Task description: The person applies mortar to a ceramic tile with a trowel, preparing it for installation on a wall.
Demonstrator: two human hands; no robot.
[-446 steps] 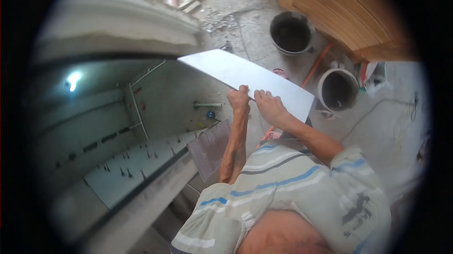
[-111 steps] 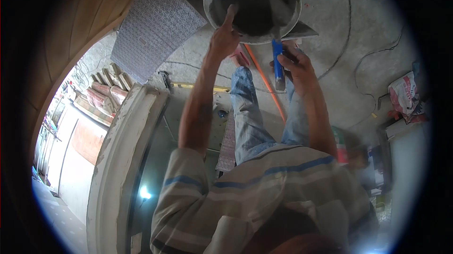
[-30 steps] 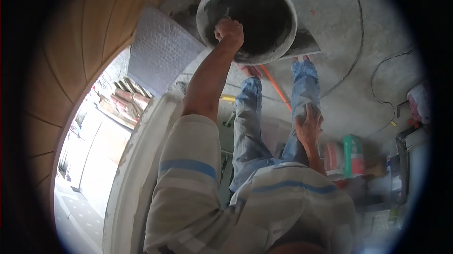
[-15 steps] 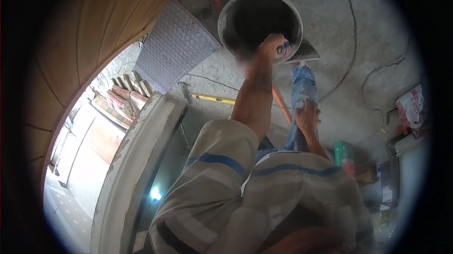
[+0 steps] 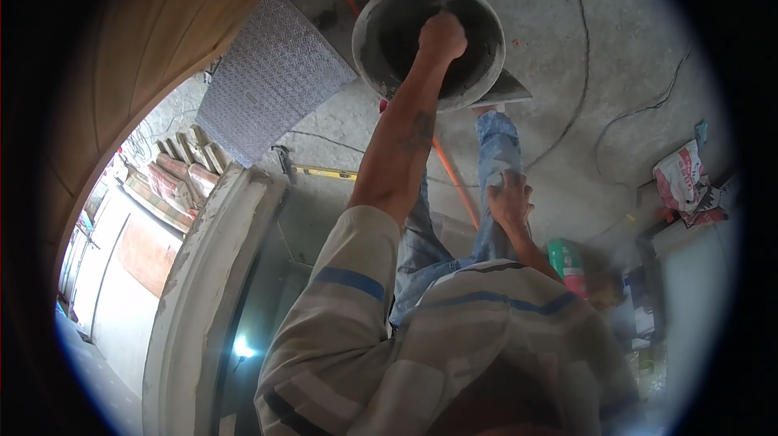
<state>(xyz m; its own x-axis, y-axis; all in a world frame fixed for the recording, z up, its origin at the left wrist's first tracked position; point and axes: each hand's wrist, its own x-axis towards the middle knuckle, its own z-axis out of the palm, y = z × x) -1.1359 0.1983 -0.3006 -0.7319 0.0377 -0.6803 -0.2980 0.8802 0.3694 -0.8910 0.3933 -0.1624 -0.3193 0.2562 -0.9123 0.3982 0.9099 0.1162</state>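
Down in the bucket (image 5: 381,39), a round pail caked grey with mortar along its rim and inner wall, the left hand (image 5: 442,35) is closed into a fist, reaching over the rim into the dark interior. Whatever it grips is hidden by the knuckles, so I cannot tell what tool, if any, it holds. The pail stands on the concrete floor (image 5: 559,47) just ahead of the person's feet, and its contents look like dark wet mix, though the depth of it cannot be read.

The step in hand seems to be working or scooping the mix inside the pail. The next move would call for a firm wrist and a lift clear of the rim without dragging material over the edge.

The right hand (image 5: 509,199) lies flat and loosely clasped on the right knee of the jeans (image 5: 496,144), bracing the bend; it holds nothing else. A grey slab edge (image 5: 506,91) pokes out from under the pail's right side. An orange rod (image 5: 450,177) runs along the floor between the legs. To the left, a patterned tile (image 5: 267,71) lies back-up near a curved wooden panel (image 5: 154,39). Further right sits a crumpled bag (image 5: 679,181), and a green container (image 5: 567,262) stands close to the right elbow.
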